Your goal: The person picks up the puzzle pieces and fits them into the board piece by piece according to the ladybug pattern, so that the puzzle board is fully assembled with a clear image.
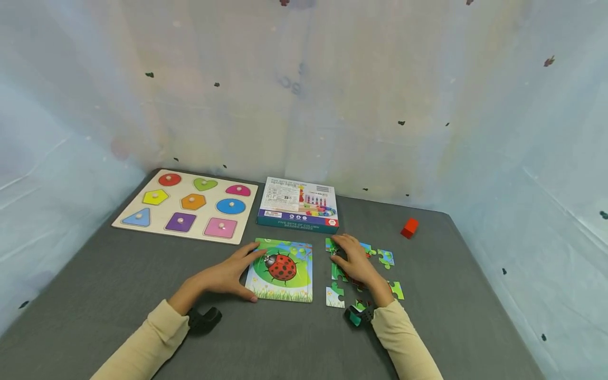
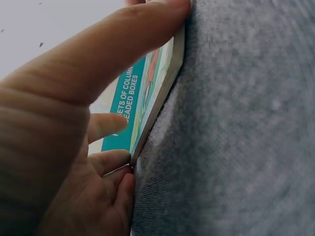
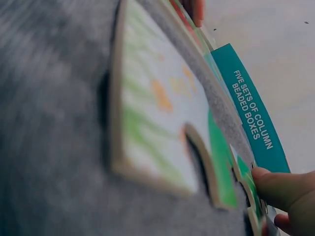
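A square ladybug picture board (image 1: 281,268) lies flat on the grey table. My left hand (image 1: 227,274) spans its left side, thumb at the near corner and fingers spread along the edge; in the left wrist view the thumb (image 2: 128,34) touches the board's near edge. To the right lie several jigsaw pieces (image 1: 335,296) with matching artwork, some apart and some hidden under my right hand (image 1: 355,258). That hand rests over them with thumb and index spread around a green piece. In the right wrist view, its thumb (image 3: 275,186) touches a green piece.
A pegged shape board (image 1: 157,212) lies at the back left. Behind the ladybug board sits a flat box (image 1: 298,224) labelled as column beaded boxes. A red block (image 1: 409,228) stands to the right. Pale sheeting (image 1: 332,105) surrounds the back and sides.
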